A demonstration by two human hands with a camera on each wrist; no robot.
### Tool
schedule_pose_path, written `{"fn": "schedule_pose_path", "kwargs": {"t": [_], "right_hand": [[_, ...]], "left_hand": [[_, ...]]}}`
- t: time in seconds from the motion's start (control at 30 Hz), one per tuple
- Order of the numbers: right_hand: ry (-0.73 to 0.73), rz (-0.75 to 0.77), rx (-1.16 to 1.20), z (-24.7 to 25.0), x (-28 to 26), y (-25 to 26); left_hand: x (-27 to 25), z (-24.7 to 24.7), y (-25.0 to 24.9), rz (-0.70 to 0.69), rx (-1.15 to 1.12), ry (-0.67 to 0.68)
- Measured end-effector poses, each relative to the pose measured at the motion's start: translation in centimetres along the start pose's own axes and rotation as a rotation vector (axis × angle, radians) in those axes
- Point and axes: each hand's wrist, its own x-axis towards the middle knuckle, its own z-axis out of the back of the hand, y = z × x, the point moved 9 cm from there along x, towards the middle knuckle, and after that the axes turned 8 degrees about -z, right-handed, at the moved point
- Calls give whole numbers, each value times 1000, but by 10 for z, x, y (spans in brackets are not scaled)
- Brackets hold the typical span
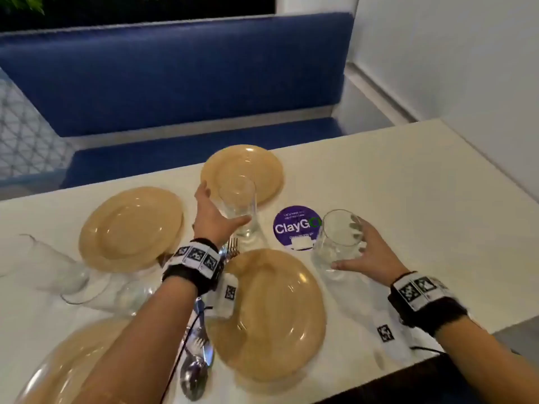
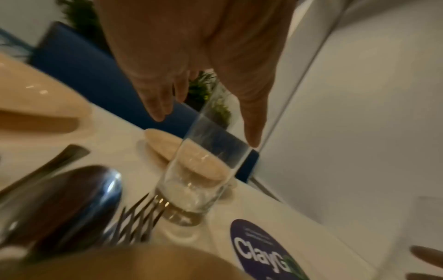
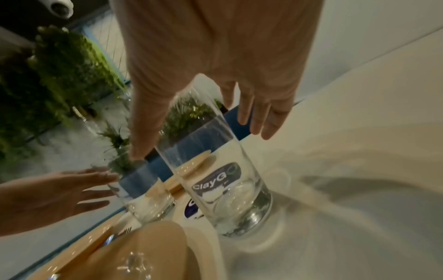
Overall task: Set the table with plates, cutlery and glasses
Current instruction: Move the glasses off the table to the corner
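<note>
Several tan plates lie on the white table (image 1: 393, 185): one far (image 1: 242, 164), one left (image 1: 131, 228), one near (image 1: 274, 316). A tall clear glass (image 1: 239, 205) (image 2: 199, 180) stands upright by the far plate. My left hand (image 1: 226, 204) (image 2: 206, 130) brackets it with straight spread fingers and thumb, not gripping. A second clear glass (image 1: 338, 240) (image 3: 230, 189) stands to the right of the near plate. My right hand (image 1: 345, 244) (image 3: 203, 146) surrounds it loosely, fingers straight. A fork (image 1: 233, 246) (image 2: 136, 221) and a spoon (image 1: 195, 374) lie between the plates.
Two more clear glasses (image 1: 58, 266) lie on their sides at the table's left. A round purple ClayGo sticker (image 1: 296, 227) sits between the two upright glasses. A blue bench (image 1: 175, 83) runs behind the table, and a white wall (image 1: 466, 68) stands on the right.
</note>
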Motion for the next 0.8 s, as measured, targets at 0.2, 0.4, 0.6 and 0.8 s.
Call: {"fn": "schedule_pose_path", "kwargs": {"t": [0.2,0.4,0.6,0.8], "right_hand": [[123,117,58,-18,20,10],[111,123,59,-16,26,13],[31,140,109,13,32,24],[-53,169,106,69,60,30]], "left_hand": [[9,-21,8,-17,-35,-32],[11,-29,-2,-59,6,-54],[6,-42,-35,-163,63,-16],[10,-101,-75,-213,32,107]]}}
